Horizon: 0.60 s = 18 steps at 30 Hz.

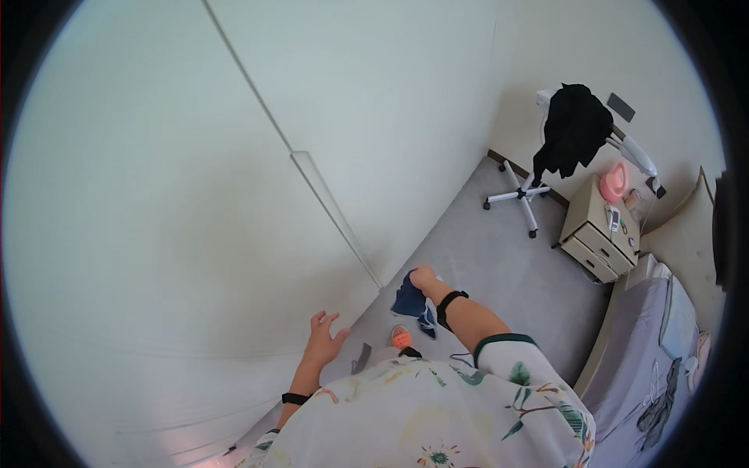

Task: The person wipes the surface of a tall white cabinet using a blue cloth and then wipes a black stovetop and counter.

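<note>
My right hand grips a dark blue cloth, which hangs above the grey floor with a lighter, patterned part dangling at its lower end. My left hand is empty, its fingers spread and slightly bent, close to the white cabinet or wall panel. A black strap circles each forearm. Below the cloth shows one foot in an orange sandal.
A white wheeled stand with a black cloth over it stands at the upper right. Beside it are a beige nightstand bearing a pink pot-like container, and a bed with rumpled clothing.
</note>
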Each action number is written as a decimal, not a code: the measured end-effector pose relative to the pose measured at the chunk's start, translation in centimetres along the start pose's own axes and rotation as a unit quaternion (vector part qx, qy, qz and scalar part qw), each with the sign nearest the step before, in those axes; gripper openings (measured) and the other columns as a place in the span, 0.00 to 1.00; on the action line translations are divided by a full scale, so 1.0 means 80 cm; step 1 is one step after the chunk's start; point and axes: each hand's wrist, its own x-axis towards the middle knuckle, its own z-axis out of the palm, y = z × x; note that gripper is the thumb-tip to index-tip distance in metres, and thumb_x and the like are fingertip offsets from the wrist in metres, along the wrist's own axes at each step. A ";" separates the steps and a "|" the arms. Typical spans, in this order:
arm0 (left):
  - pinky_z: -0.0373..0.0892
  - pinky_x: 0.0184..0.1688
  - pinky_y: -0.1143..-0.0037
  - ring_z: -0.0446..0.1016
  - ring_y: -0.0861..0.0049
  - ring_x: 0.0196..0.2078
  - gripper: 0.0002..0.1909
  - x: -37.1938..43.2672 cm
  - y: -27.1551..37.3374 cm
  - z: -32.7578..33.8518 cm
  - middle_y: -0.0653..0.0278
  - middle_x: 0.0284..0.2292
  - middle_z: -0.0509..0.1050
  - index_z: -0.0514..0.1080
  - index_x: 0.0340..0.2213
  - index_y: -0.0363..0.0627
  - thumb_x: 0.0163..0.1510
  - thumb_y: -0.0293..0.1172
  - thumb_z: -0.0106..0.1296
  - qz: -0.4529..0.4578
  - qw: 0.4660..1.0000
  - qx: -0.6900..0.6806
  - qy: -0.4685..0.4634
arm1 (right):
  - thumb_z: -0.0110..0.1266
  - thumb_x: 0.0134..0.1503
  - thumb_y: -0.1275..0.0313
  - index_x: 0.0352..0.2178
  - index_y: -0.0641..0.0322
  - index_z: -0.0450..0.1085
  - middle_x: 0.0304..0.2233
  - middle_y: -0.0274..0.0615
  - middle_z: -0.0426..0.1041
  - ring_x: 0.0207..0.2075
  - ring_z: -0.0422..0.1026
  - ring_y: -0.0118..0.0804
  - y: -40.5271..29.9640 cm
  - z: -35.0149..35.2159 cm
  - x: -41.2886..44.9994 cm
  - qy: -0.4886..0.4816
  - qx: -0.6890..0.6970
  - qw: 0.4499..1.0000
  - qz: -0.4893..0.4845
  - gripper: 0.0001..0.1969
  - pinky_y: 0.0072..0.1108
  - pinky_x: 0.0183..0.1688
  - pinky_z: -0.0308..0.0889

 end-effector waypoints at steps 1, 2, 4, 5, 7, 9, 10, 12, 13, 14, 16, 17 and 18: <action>0.60 0.53 0.64 0.56 0.48 0.55 0.29 0.012 0.000 0.003 0.43 0.54 0.51 0.63 0.49 0.43 0.48 0.42 0.55 0.005 1.000 0.001 0.001 | 0.46 0.47 0.74 0.34 0.65 0.73 0.35 0.53 0.73 0.35 0.72 0.49 0.006 -0.013 -0.006 -0.024 0.172 0.983 0.055 0.13 0.32 0.38 0.67; 0.60 0.53 0.64 0.56 0.48 0.55 0.29 0.019 0.004 0.003 0.43 0.54 0.51 0.63 0.49 0.43 0.48 0.42 0.55 0.007 1.000 0.002 -0.007 | 0.46 0.47 0.75 0.36 0.66 0.72 0.34 0.54 0.74 0.35 0.73 0.48 0.003 -0.028 -0.017 -0.045 0.341 0.933 0.107 0.14 0.31 0.38 0.67; 0.59 0.54 0.64 0.56 0.51 0.55 0.26 0.046 0.018 0.003 0.43 0.53 0.52 0.64 0.48 0.45 0.48 0.39 0.56 0.060 0.998 0.014 -0.005 | 0.45 0.48 0.75 0.41 0.66 0.70 0.33 0.54 0.73 0.34 0.72 0.48 -0.023 -0.066 -0.016 0.038 0.328 0.943 0.028 0.17 0.29 0.40 0.66; 0.59 0.54 0.64 0.56 0.51 0.55 0.26 0.062 0.023 0.005 0.43 0.53 0.52 0.64 0.48 0.45 0.48 0.39 0.56 0.064 0.998 0.014 -0.018 | 0.45 0.49 0.75 0.43 0.66 0.68 0.34 0.54 0.72 0.36 0.71 0.49 -0.041 -0.088 -0.016 0.121 0.307 0.942 -0.060 0.18 0.29 0.43 0.65; 0.59 0.54 0.65 0.56 0.50 0.55 0.27 0.091 0.028 0.006 0.43 0.53 0.51 0.63 0.48 0.43 0.48 0.38 0.56 0.137 0.990 0.041 -0.002 | 0.43 0.50 0.76 0.46 0.65 0.65 0.41 0.55 0.68 0.44 0.67 0.50 -0.089 -0.123 -0.007 0.244 0.297 0.893 -0.235 0.20 0.28 0.49 0.61; 0.59 0.54 0.66 0.56 0.50 0.54 0.26 0.113 0.055 0.001 0.43 0.53 0.51 0.64 0.48 0.41 0.48 0.35 0.56 0.146 0.988 0.052 -0.004 | 0.45 0.44 0.80 0.52 0.59 0.59 0.48 0.57 0.62 0.49 0.62 0.53 -0.175 -0.197 -0.046 0.242 0.292 0.868 -0.320 0.29 0.28 0.52 0.58; 0.59 0.54 0.66 0.56 0.50 0.54 0.26 0.124 0.074 -0.001 0.43 0.53 0.51 0.64 0.48 0.41 0.48 0.35 0.56 0.144 0.988 0.056 -0.024 | 0.45 0.43 0.81 0.55 0.56 0.55 0.52 0.62 0.55 0.51 0.60 0.56 -0.198 -0.217 -0.042 0.266 0.281 0.848 -0.363 0.33 0.30 0.55 0.56; 0.59 0.53 0.67 0.56 0.51 0.55 0.26 0.138 0.101 -0.003 0.43 0.53 0.51 0.64 0.48 0.40 0.48 0.34 0.55 0.106 0.993 0.008 -0.048 | 0.48 0.43 0.81 0.56 0.56 0.51 0.55 0.62 0.48 0.55 0.53 0.59 -0.246 -0.248 -0.048 0.275 0.254 0.833 -0.407 0.36 0.33 0.57 0.52; 0.59 0.53 0.67 0.56 0.51 0.55 0.26 0.138 0.113 -0.005 0.43 0.53 0.51 0.64 0.48 0.40 0.48 0.34 0.55 0.104 0.993 0.014 -0.062 | 0.51 0.42 0.81 0.57 0.54 0.49 0.58 0.66 0.42 0.58 0.49 0.63 -0.260 -0.253 -0.034 0.277 0.221 0.826 -0.439 0.39 0.36 0.59 0.50; 0.60 0.53 0.66 0.56 0.51 0.55 0.26 0.141 0.124 -0.007 0.43 0.54 0.51 0.64 0.48 0.40 0.48 0.34 0.55 0.085 0.994 0.009 -0.071 | 0.53 0.42 0.81 0.57 0.54 0.48 0.58 0.66 0.41 0.58 0.48 0.65 -0.269 -0.253 -0.017 0.294 0.203 0.817 -0.452 0.39 0.38 0.59 0.49; 0.60 0.53 0.66 0.56 0.51 0.55 0.26 0.150 0.126 -0.004 0.44 0.54 0.51 0.63 0.48 0.40 0.48 0.34 0.55 0.055 0.995 0.005 -0.085 | 0.55 0.41 0.79 0.56 0.57 0.50 0.58 0.66 0.41 0.57 0.47 0.70 -0.275 -0.232 0.021 0.312 0.169 0.820 -0.449 0.38 0.42 0.58 0.49; 0.60 0.52 0.65 0.57 0.51 0.54 0.26 0.151 0.123 -0.002 0.44 0.54 0.51 0.64 0.48 0.40 0.48 0.34 0.55 0.058 0.995 0.028 -0.073 | 0.55 0.41 0.79 0.56 0.57 0.50 0.58 0.66 0.41 0.57 0.47 0.70 -0.262 -0.213 0.042 0.309 0.174 0.825 -0.439 0.38 0.42 0.58 0.49; 0.60 0.52 0.65 0.57 0.51 0.54 0.25 0.146 0.116 0.001 0.44 0.54 0.51 0.64 0.48 0.41 0.48 0.34 0.55 0.054 0.996 0.048 -0.059 | 0.55 0.42 0.79 0.55 0.57 0.51 0.57 0.66 0.44 0.56 0.48 0.68 -0.244 -0.179 0.065 0.315 0.172 0.842 -0.402 0.37 0.43 0.58 0.50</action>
